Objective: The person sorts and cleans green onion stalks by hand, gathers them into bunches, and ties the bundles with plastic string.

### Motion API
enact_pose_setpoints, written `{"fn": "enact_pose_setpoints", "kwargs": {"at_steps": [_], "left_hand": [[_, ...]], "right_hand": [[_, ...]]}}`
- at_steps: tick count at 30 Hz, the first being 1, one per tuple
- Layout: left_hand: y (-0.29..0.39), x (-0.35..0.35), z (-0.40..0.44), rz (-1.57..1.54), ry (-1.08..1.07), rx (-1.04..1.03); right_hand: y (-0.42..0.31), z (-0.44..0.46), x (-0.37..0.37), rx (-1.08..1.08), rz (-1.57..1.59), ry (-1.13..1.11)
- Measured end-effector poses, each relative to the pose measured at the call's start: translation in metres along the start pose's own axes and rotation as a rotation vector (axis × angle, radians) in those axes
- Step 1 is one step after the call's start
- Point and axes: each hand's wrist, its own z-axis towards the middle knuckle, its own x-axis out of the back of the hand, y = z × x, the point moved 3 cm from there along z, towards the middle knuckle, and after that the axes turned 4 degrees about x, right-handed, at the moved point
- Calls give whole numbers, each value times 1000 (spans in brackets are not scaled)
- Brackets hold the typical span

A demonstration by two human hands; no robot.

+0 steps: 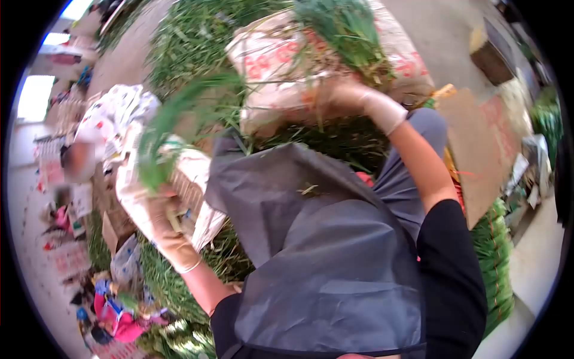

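Observation:
My left hand (158, 216), in a pale thin glove, is closed around a bunch of long green chives (156, 158). Their leafy tops arc up and to the right, smeared by motion, and pale stalk ends show by my fingers. My right hand (344, 97), also gloved, is over the near edge of a stuffed whitish sack (269, 57) with red print. Blur hides its fingers, so I cannot see if it holds anything. Just beyond it, another bunch of green chives (350, 36) lies on the sack, among loose trimmings.
Loose greens (185, 48) are heaped behind the sack. A grey apron (335, 251) covers my lap. Flattened cardboard (481, 149) and stacked green bundles (493, 269) stand at right. At lower left a person in pink (122, 323) sits among more greens.

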Motion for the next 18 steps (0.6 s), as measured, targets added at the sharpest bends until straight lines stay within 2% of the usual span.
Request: {"fn": "enact_pose_setpoints", "kwargs": {"at_steps": [1,2,3,5,6,7,9,12,13,15,16,17,18], "left_hand": [[-1,14,16,-305,-152,-37],[4,20,41,-522,-449,-41],[4,12,50,-626,-511,-12],[-6,-35,41,-602,-505,15],[-21,-74,30,-539,-439,117],[-33,-108,23,-462,-381,221],[-71,-134,34,-730,-547,396],[-97,-156,38,-929,-707,488],[-100,-157,39,-937,-686,491],[-108,-160,41,-883,-591,550],[-109,-162,38,-866,-485,584],[-106,-165,33,-872,-476,586],[-102,-166,30,-799,-380,589]], "right_hand": [[10,-7,-5,-25,-517,3],[15,-9,-8,-59,-1029,-1],[14,-9,-4,-106,-1535,-14],[-14,-6,36,56,-1044,469],[-40,-9,45,-107,-1406,693],[-17,1,72,-117,-1400,708],[45,32,149,-268,-1133,724],[10,38,88,-311,-1255,552],[12,32,66,-82,-1356,516],[25,29,53,174,-1339,391],[19,27,47,173,-1341,373],[6,25,42,21,-1348,316],[-7,26,41,-127,-1351,263]]}}
